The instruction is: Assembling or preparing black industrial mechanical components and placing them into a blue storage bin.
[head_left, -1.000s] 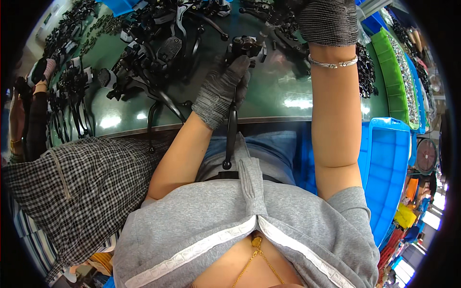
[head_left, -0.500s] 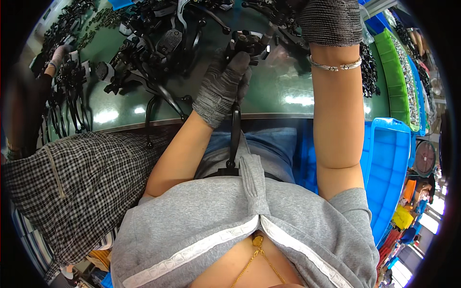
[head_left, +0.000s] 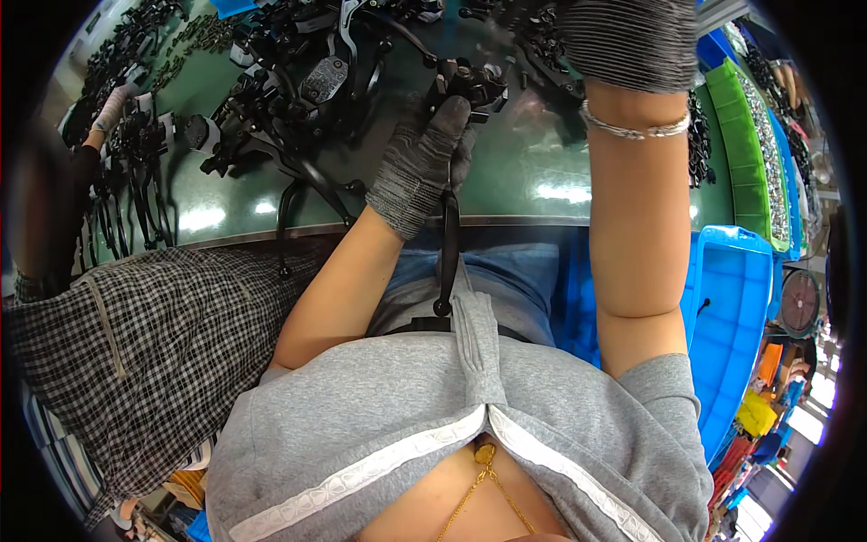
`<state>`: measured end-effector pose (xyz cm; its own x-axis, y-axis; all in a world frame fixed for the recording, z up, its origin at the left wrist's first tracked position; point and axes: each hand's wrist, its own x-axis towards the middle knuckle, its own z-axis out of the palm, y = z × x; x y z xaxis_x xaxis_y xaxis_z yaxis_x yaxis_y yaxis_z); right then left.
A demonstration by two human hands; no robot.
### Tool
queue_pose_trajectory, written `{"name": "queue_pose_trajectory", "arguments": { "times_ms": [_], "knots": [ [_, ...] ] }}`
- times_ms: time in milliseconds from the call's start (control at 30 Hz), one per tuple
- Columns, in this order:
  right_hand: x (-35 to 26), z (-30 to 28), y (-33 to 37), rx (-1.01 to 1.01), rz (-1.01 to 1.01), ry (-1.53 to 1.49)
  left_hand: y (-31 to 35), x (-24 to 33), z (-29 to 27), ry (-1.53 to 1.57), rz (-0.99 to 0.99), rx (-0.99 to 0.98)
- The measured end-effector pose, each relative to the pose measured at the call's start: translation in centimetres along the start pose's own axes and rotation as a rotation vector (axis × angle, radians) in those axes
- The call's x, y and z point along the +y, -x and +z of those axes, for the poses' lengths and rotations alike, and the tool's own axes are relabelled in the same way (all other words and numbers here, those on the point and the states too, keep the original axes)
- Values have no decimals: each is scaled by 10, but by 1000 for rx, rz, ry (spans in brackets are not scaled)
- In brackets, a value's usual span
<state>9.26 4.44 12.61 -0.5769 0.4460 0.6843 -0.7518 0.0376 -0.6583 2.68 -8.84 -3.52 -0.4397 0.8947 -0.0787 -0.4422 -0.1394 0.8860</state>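
Note:
My left hand (head_left: 423,154), in a grey knit glove, is closed around a black brake lever assembly (head_left: 470,88). Its clamp end sits above my thumb, over the table. The long lever (head_left: 449,253) hangs down past the table edge, with its ball tip near my waist. My right hand (head_left: 630,45), also gloved, is at the top edge of the view, right of the assembly. Its fingers are cut off or blurred, so what it holds, if anything, does not show.
Black lever assemblies (head_left: 271,126) pile up on the green table (head_left: 542,167). A green bin (head_left: 736,135) of small metal parts stands at the right, above a blue crate (head_left: 731,289). At the left are another person's gloved hand (head_left: 113,104) and checked clothing (head_left: 172,334).
A rod-like tool at the assembly's right side has come away from it. My right hand has shifted slightly right. A small dark thing now shows against the blue crate.

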Motion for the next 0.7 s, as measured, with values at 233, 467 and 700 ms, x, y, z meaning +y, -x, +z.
{"name": "queue_pose_trajectory", "arguments": {
  "times_ms": [233,467,700],
  "knots": [
    [26,-14,4,74,-14,74,-2,-6,-2,-6,-34,-25],
    [18,-7,11,92,18,-11,1,-4,2,-82,3,-3],
    [12,1,17,193,52,-88,8,-3,7,-38,-8,37]
  ]
}}
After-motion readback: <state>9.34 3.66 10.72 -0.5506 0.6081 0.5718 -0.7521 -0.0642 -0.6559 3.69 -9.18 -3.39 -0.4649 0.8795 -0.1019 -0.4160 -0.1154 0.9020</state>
